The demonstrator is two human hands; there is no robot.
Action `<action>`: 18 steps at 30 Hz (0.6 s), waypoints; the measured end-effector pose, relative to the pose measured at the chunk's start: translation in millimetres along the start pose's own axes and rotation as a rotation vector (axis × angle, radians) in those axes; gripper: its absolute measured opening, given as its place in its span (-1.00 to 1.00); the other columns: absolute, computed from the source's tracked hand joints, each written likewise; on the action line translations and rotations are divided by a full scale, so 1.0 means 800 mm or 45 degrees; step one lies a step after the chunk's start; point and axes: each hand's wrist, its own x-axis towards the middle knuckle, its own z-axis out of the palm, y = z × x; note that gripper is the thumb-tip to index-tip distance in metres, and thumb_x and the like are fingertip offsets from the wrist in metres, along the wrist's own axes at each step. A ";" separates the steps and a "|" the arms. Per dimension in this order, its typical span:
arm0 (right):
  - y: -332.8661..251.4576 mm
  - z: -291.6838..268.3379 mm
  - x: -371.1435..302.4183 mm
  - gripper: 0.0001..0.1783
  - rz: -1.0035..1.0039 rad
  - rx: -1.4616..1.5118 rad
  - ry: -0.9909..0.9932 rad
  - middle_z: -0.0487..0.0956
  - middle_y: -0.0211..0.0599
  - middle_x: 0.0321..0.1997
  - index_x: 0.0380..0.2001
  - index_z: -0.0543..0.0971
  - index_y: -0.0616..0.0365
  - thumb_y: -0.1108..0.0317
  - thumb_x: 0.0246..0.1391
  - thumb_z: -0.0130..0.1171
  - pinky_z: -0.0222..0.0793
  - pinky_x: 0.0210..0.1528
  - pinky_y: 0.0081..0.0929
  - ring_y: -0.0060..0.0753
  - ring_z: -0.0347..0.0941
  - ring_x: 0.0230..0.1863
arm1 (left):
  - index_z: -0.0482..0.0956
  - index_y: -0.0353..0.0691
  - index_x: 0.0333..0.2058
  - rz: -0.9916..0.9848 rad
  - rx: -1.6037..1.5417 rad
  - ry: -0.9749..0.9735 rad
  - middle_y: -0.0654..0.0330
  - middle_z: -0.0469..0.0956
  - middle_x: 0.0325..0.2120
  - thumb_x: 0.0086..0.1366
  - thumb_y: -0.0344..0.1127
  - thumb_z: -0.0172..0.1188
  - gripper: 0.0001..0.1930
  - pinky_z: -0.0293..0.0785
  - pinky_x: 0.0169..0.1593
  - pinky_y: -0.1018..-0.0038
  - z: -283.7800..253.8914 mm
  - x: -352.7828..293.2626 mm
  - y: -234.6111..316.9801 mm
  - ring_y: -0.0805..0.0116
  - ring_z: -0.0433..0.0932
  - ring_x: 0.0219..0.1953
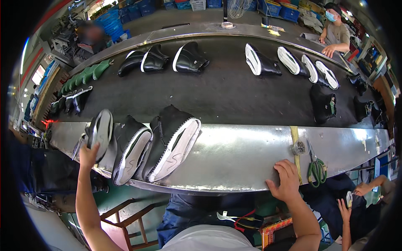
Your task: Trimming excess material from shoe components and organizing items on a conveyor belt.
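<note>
My left hand (88,155) is closed on a dark-rimmed grey shoe sole (101,134) at the left end of the metal ledge. Part of another piece shows just behind that hand, too covered to name. To the right of the sole lie two black boots, one (133,154) nearer my left hand and a larger one (176,146), their white stitched undersides turned toward me. My right hand (287,180) rests on the front edge of the ledge, thumb apart and fingers loosely bent, holding nothing. Green-handled scissors (317,169) and a small clear tub (299,147) of tiny pieces lie beyond it.
A dark belt (226,92) runs behind the metal ledge (238,154). It carries several black boots (190,58) and green pieces (86,76). A masked person (335,33) is across at the far right; another person's hands (345,209) show at lower right. A wooden stool (125,217) stands below left.
</note>
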 end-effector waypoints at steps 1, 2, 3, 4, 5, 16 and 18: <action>0.000 0.000 0.000 -0.43 0.003 -0.003 0.000 0.48 -0.09 -0.01 -0.14 0.48 0.24 0.20 -0.23 0.41 0.28 0.12 -0.07 0.08 0.37 0.07 | 0.59 -0.49 -0.30 0.001 -0.004 -0.001 -0.02 0.62 -0.52 0.17 -0.02 0.35 -0.50 0.50 -0.27 0.31 0.003 0.000 -0.016 0.26 0.61 -0.41; 0.000 0.000 0.000 -0.43 0.006 -0.003 -0.003 0.47 -0.09 -0.01 -0.14 0.48 0.24 0.21 -0.23 0.41 0.27 0.12 -0.07 0.08 0.37 0.07 | 0.58 -0.51 -0.21 0.064 -0.062 -0.081 -0.09 0.63 -0.42 0.16 -0.01 0.36 -0.46 0.50 -0.16 0.30 0.003 -0.002 -0.024 0.19 0.63 -0.29; 0.000 0.001 -0.001 -0.43 0.007 -0.006 -0.004 0.47 -0.09 -0.01 -0.14 0.48 0.24 0.21 -0.23 0.41 0.27 0.12 -0.07 0.08 0.37 0.07 | 0.57 -0.52 -0.12 0.128 -0.120 -0.163 -0.17 0.64 -0.31 0.15 0.00 0.37 -0.41 0.51 -0.06 0.29 0.005 0.000 -0.029 0.11 0.65 -0.18; 0.000 0.001 -0.001 -0.44 0.015 -0.001 -0.006 0.47 -0.09 -0.01 -0.14 0.48 0.24 0.22 -0.23 0.40 0.27 0.12 -0.06 0.08 0.37 0.07 | 0.57 -0.52 -0.12 0.130 -0.122 -0.166 -0.17 0.64 -0.31 0.15 0.00 0.37 -0.41 0.51 -0.06 0.29 0.009 0.012 -0.027 0.11 0.65 -0.18; 0.002 0.002 -0.001 -0.44 0.018 0.002 -0.014 0.47 -0.09 -0.01 -0.14 0.48 0.24 0.22 -0.23 0.40 0.27 0.12 -0.06 0.08 0.37 0.07 | 0.52 -0.51 -0.03 0.342 0.212 0.165 -0.20 0.61 -0.19 0.17 0.01 0.35 -0.36 0.46 0.04 0.27 0.012 0.027 -0.007 0.05 0.60 -0.06; 0.003 -0.003 0.002 -0.48 0.095 0.017 -0.071 0.51 -0.13 -0.08 -0.19 0.52 0.22 0.19 -0.25 0.41 0.32 0.03 -0.08 0.03 0.42 0.01 | 0.55 -0.35 -0.13 0.294 -0.650 -0.497 0.18 0.50 -0.40 0.36 0.02 0.11 -0.54 0.36 -0.37 0.31 0.267 0.236 0.464 0.35 0.42 -0.46; 0.004 -0.004 0.003 -0.48 0.119 0.010 -0.088 0.51 -0.14 -0.08 -0.20 0.53 0.22 0.19 -0.26 0.42 0.33 0.03 -0.10 0.01 0.43 0.00 | 0.49 -0.34 0.05 0.181 -0.634 -0.519 0.16 0.59 -0.17 0.36 0.04 0.11 -0.47 0.46 -0.22 0.32 0.302 0.244 0.513 0.32 0.50 -0.28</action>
